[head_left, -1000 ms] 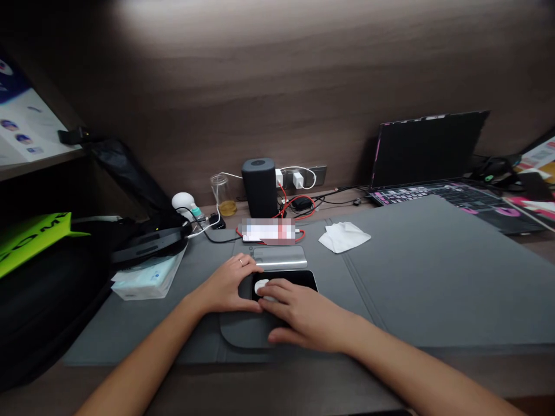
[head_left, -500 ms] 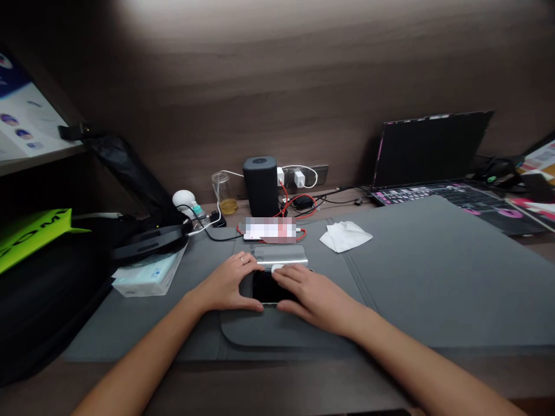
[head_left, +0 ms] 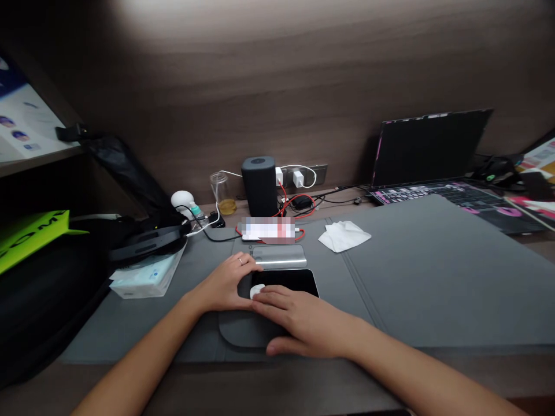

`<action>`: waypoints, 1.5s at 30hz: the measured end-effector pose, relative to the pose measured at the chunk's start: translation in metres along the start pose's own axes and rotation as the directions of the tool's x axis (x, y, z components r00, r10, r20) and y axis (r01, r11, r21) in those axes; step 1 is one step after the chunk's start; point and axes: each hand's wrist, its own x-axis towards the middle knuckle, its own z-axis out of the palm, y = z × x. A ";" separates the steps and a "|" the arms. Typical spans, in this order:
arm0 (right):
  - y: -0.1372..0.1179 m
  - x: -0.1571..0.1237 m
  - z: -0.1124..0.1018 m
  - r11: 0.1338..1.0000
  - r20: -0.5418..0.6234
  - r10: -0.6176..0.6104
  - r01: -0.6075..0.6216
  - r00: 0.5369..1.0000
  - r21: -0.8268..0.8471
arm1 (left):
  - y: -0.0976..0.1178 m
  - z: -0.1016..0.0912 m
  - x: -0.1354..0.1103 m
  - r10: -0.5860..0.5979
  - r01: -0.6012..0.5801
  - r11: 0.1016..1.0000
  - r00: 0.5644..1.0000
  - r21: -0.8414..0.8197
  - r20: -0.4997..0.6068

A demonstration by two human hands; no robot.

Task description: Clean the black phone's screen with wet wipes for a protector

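Note:
A black phone [head_left: 290, 281] lies screen-up on a dark pad [head_left: 243, 335] in the middle of the grey desk mat [head_left: 433, 277]. My left hand [head_left: 225, 286] curls round the phone's left end and steadies it. My right hand [head_left: 299, 320] lies over the phone's near edge, its fingertips pressing a small white wad [head_left: 256, 290] onto the screen's left part. A silver device [head_left: 280, 256] sits just beyond the phone.
A crumpled white tissue [head_left: 344, 236] lies to the right on the mat. Behind stand a black speaker [head_left: 259, 186], a glass jar [head_left: 223, 193], chargers with red cables [head_left: 295, 202]. An open laptop [head_left: 433, 167] is at the right; a black bag [head_left: 52, 289] and tissue pack [head_left: 145, 277] are at the left.
My right hand, with the white wad, went from the phone's far edge back toward me and left across the screen. The left hand has stayed on the phone's left end.

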 end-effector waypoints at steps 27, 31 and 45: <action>0.010 0.005 0.004 0.969 -0.046 0.194 -0.199 0.980 -0.147 | 0.005 -0.004 0.003 -0.012 0.012 1.000 1.000 -0.023 0.011; 0.012 0.004 0.001 0.959 -0.058 0.224 -0.231 0.973 -0.162 | 0.006 -0.004 0.003 -0.013 0.013 0.999 1.000 -0.029 -0.004; 0.012 0.013 0.014 0.992 -0.032 0.100 -0.102 0.995 -0.080 | 0.004 -0.002 0.003 -0.014 0.014 1.000 1.000 -0.027 0.004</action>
